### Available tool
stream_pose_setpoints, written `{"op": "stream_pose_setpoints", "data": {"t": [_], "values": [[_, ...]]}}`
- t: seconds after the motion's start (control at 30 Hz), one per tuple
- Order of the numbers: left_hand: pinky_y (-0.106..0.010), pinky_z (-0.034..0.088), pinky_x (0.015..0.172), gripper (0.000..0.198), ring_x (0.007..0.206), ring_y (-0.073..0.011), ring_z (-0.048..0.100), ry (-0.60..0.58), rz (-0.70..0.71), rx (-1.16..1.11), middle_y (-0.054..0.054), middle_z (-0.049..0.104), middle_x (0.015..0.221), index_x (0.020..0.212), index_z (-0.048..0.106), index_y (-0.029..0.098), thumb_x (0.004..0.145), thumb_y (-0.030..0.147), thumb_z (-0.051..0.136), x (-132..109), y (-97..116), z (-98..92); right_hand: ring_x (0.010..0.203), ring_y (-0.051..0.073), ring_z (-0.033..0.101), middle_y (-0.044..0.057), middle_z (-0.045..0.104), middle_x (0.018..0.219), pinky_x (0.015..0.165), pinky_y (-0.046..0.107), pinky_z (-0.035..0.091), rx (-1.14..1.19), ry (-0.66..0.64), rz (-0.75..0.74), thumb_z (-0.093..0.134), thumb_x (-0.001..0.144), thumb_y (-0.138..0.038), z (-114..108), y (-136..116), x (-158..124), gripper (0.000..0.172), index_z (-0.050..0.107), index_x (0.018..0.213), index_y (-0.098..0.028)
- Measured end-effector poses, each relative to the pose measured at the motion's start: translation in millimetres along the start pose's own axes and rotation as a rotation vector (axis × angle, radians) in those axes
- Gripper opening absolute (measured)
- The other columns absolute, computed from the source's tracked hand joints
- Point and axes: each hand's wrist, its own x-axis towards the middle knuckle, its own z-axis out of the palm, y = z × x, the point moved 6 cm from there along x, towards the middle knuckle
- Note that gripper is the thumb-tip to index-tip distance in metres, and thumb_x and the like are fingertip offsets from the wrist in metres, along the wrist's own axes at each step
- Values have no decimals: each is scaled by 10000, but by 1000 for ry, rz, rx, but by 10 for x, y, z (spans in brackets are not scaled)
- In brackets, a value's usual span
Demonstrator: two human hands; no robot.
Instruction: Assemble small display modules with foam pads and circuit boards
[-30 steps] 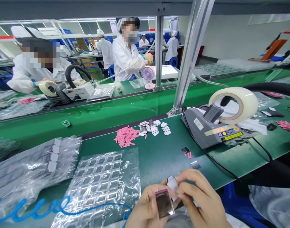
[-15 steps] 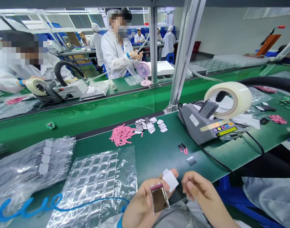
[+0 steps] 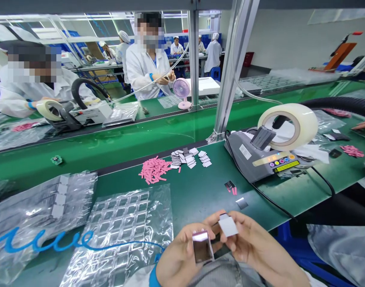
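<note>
My left hand (image 3: pixel 178 253), with a blue band at the wrist, is closed on a small rectangular display panel (image 3: pixel 202 249) that has a shiny dark face and a pinkish top edge. Between the fingers of my right hand (image 3: pixel 249 235) is a small white square piece (image 3: pixel 228 226) with a dark strip at its top. A left fingertip reaches up beside that piece; whether it touches is unclear. Ahead of my hands lie a small grey film square (image 3: pixel 241 203) and a black piece (image 3: pixel 229 185) with pink strips.
A pink strip pile (image 3: pixel 155 169) and white pieces (image 3: pixel 186 156) lie beyond. A tape dispenser (image 3: pixel 260 155) stands right, its cable trailing. Left are a clear plastic tray (image 3: pixel 119 223), bagged parts (image 3: pixel 50 199) and a blue coiled cord (image 3: pixel 41 241). Co-workers sit opposite; a hand (image 3: pixel 364 125) shows at right.
My right hand has moved left and taken hold of the white square piece, which was by my left fingers. Another person's hand has appeared at the far right edge.
</note>
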Motion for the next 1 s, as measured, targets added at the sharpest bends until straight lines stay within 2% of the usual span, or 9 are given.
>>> {"op": "stream_pose_setpoints", "data": {"t": [0.07, 0.17, 0.27, 0.47, 0.67, 0.73, 0.8, 0.9, 1.0], "values": [[-415, 379, 921, 325, 1127, -290, 516, 41, -77, -70, -114, 625, 1185, 858, 727, 157, 679, 428, 729, -37, -47, -43, 694, 85, 629, 5, 695, 822, 618, 161, 499, -271, 51, -255, 680, 791, -372, 6, -289, -73, 153, 680, 882, -248], [-408, 427, 835, 312, 982, -245, 598, 55, -166, -174, -79, 714, 950, 894, 717, 166, 712, 419, 706, -84, -182, -61, 806, 138, 664, 18, 730, 916, 744, 239, 531, -982, -1, -782, 677, 801, -260, 307, -713, -230, 110, 691, 910, -260], [-392, 450, 776, 281, 783, -176, 625, 73, -200, -241, -36, 713, 795, 856, 714, 166, 729, 416, 696, -104, -314, -68, 806, 139, 657, 44, 729, 960, 758, 267, 539, -1416, -173, -1017, 626, 842, -223, 598, -774, -270, 132, 667, 966, -203], [-376, 453, 750, 359, 772, -187, 629, 115, -242, -233, -53, 693, 747, 826, 705, 135, 710, 474, 694, -97, -406, -90, 804, 132, 623, 41, 717, 979, 727, 277, 551, -1554, -318, -939, 606, 853, -189, 680, -687, -186, 111, 654, 953, -187], [-313, 439, 669, 271, 629, -152, 634, 102, -175, -226, -31, 696, 668, 808, 705, 157, 726, 415, 700, -98, -398, -80, 869, 109, 664, 55, 734, 972, 863, 257, 527, -1673, -489, -973, 456, 938, -194, 807, -671, -216, 182, 637, 935, -185], [-286, 423, 657, 282, 643, -154, 635, 112, -150, -217, -38, 699, 671, 818, 713, 150, 694, 402, 731, -110, -376, -78, 938, 125, 661, 44, 725, 1020, 904, 289, 517, -1774, -477, -990, 397, 953, -183, 877, -664, -241, 241, 637, 956, -209], [-252, 408, 655, 292, 654, -135, 622, 132, -118, -200, -49, 704, 700, 818, 725, 132, 680, 389, 747, -126, -324, -65, 969, 163, 661, 54, 712, 1060, 863, 316, 543, -1855, -364, -1024, 403, 941, -187, 943, -672, -268, 255, 654, 923, -228], [-213, 390, 640, 274, 635, -99, 575, 180, -68, -156, -47, 685, 717, 777, 737, 108, 656, 350, 774, -147, -215, -26, 869, 193, 689, 63, 735, 963, 760, 322, 571, -1890, -171, -1047, 464, 900, -202, 988, -645, -303, 218, 672, 840, -226], [-192, 361, 590, 249, 576, -75, 507, 200, -59, -123, -12, 606, 624, 703, 731, 104, 641, 339, 785, -150, -147, 18, 743, 171, 695, 16, 751, 851, 791, 336, 555, -1861, -170, -1084, 586, 833, -234, 977, -531, -327, 83, 663, 852, -210]]}}
